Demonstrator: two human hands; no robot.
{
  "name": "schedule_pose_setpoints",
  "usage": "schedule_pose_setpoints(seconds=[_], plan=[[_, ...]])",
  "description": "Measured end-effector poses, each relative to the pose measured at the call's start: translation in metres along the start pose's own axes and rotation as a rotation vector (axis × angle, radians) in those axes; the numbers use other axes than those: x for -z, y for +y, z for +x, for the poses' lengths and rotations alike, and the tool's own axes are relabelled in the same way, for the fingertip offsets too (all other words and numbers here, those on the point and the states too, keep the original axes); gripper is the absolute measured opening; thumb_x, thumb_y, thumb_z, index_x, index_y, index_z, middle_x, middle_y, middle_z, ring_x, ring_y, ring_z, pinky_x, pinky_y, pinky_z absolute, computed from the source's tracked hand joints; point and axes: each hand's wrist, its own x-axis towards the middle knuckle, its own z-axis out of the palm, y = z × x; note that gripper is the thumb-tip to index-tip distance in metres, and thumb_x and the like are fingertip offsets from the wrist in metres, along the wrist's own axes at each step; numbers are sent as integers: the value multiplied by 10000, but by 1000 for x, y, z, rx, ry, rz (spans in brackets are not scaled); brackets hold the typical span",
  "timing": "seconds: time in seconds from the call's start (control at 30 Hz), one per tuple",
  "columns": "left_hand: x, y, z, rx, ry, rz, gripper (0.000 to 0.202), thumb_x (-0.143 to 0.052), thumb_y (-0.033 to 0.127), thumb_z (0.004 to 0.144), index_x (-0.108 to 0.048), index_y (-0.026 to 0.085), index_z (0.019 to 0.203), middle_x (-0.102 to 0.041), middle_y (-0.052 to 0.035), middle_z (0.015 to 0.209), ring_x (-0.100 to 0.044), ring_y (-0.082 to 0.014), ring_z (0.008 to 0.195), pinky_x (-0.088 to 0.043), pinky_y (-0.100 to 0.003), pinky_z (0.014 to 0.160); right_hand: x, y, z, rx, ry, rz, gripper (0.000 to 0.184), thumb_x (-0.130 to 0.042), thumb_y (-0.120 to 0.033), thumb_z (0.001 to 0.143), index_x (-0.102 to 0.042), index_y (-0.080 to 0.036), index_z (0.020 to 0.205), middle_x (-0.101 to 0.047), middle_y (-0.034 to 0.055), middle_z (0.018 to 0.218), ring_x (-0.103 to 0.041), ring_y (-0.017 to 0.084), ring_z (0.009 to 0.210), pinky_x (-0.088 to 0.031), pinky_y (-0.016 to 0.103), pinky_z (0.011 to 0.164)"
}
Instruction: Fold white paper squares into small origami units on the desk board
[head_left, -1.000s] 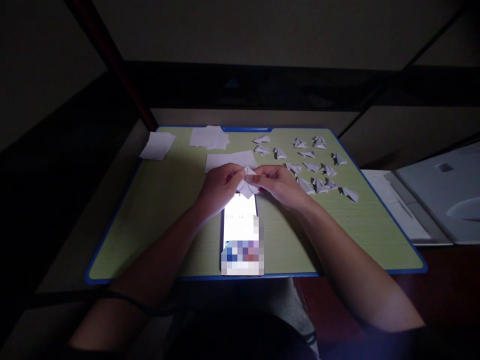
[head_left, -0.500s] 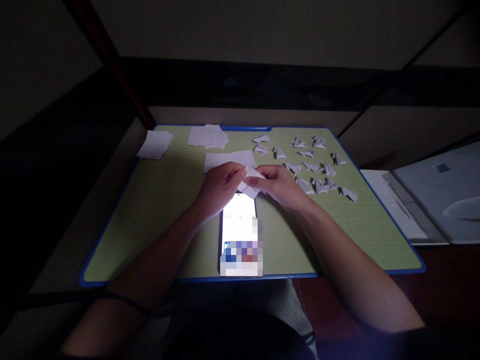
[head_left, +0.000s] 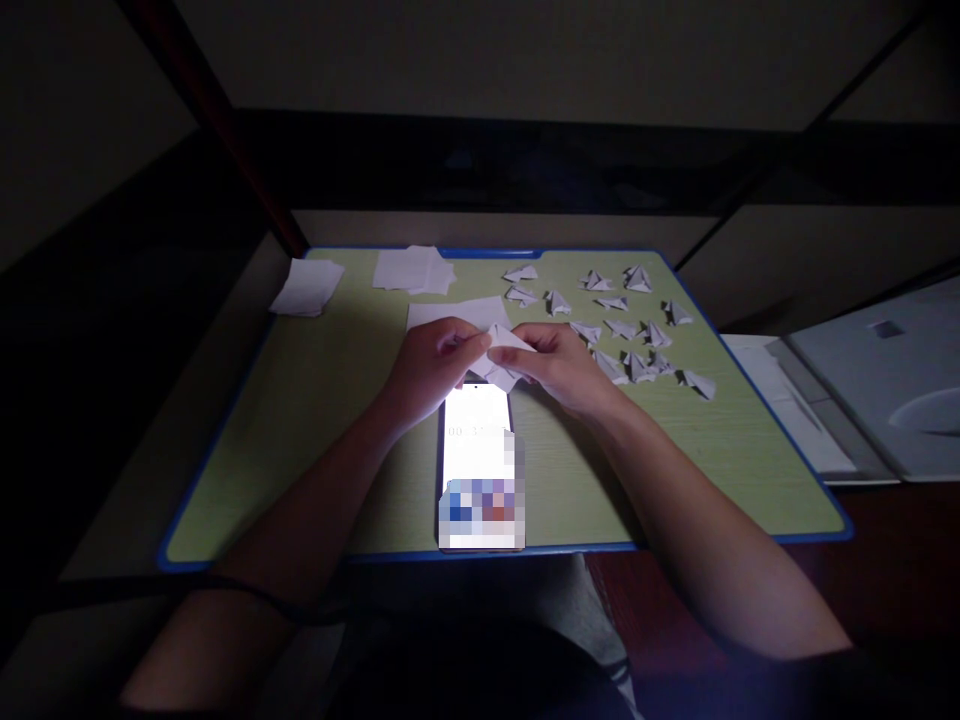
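Observation:
Between my hands is a small folded piece of white paper (head_left: pixel 504 368), held just above the top end of a lit phone (head_left: pixel 477 455). My left hand (head_left: pixel 439 358) pinches its left side, thumb on top. On its right side, my right hand (head_left: pixel 551 362) grips it with the thumb laid across the front; the fingers behind are partly hidden. A flat white sheet (head_left: pixel 454 313) lies just beyond my hands, its near edge covered by them. Several folded paper pieces (head_left: pixel 637 365) sit to the right of my right hand.
The green table (head_left: pixel 300 440) has a blue rim. A paper stack (head_left: pixel 306 287) lies at its far left corner, and more loose sheets (head_left: pixel 409 270) lie near the back edge. A dark cable (head_left: pixel 262 600) crosses below the front edge. A white panel (head_left: pixel 877 370) stands off the right side.
The folded paper stays in both hands, its shape and tilt slightly different as the fingers shift a little. The whole view has moved slightly; the other papers lie as before.

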Motion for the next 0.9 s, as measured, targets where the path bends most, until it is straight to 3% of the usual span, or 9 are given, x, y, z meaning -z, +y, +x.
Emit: schedule_pose_setpoints(seconds=[0.33, 0.63, 0.9], plan=[[-3, 0, 0, 25, 19, 53, 162, -589, 270, 814, -626, 166, 695, -496, 57, 444, -455, -82, 409, -342, -222, 427, -2, 3, 1, 38, 9, -21, 308, -794, -353, 683, -563, -183, 571, -461, -71, 506, -355, 70, 477, -252, 259, 494], [-7, -2, -1, -13, 58, 96, 170, -578, 263, 829, -595, 176, 684, -529, 36, 525, -490, -97, 503, -358, -234, 471, -5, 3, 0, 64, 31, -18, 195, -713, -282, 697, -580, -178, 599, -477, -70, 513, -378, 72, 472, -252, 254, 487], [-3, -5, -2, -74, 75, 116, 164, -623, 284, 808, -602, 172, 690, -546, 27, 579, -481, -95, 542, -359, -235, 493, -4, 2, 0, 74, -15, -17, 220, -747, -343, 698, -629, -157, 686, -536, -53, 574, -423, 80, 504, -276, 250, 495]])
